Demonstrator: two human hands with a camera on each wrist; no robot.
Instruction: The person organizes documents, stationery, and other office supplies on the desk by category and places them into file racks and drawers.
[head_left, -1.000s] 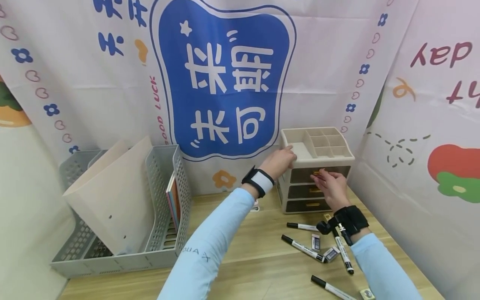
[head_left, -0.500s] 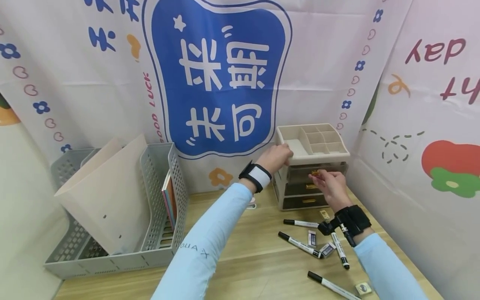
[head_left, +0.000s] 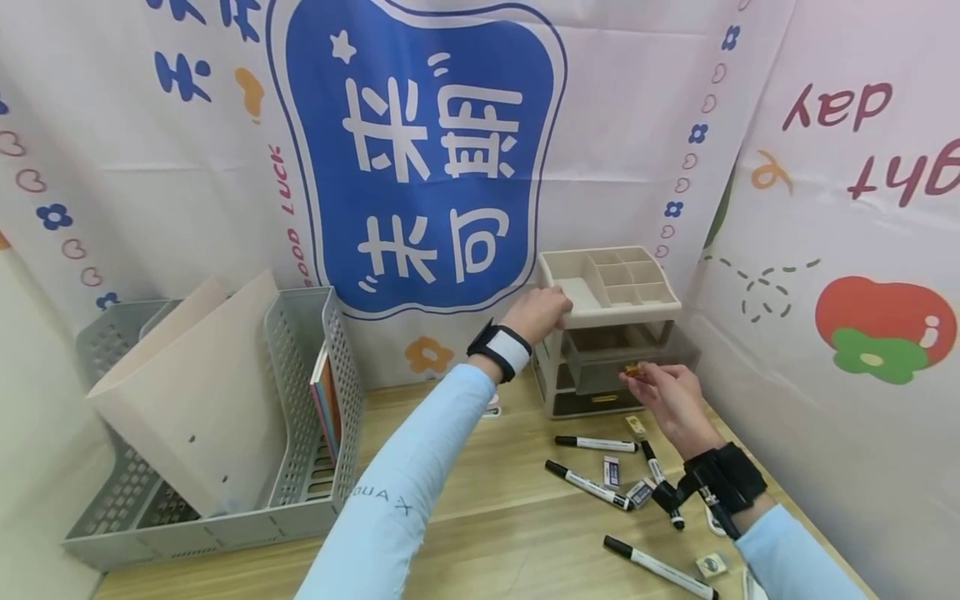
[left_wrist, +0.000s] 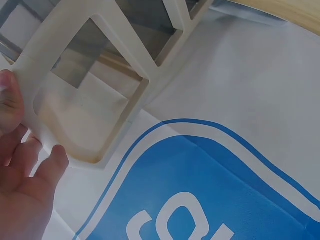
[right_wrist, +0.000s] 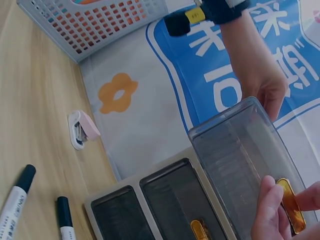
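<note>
At the back right stands a beige desktop drawer organizer with an open, divided top tray. My left hand grips its upper left edge; in the left wrist view, the thumb and fingers are on either side of the beige frame. With the right hand I pinch the gold handle of the top drawer, between thumb and fingers. This smoky see-through drawer sticks well out of the frame, and no contents show inside it. The drawers below it are in their slots.
Several black-capped markers, small erasers and a little square block lie before the organizer. A pink-and-white stapler is beside it. On the left, a grey file rack holds folders and thin books.
My right hand has drawn the top drawer out from shut toward me by its handle. The left hand keeps its grip on the organizer's corner. The head view has shifted slightly right.
</note>
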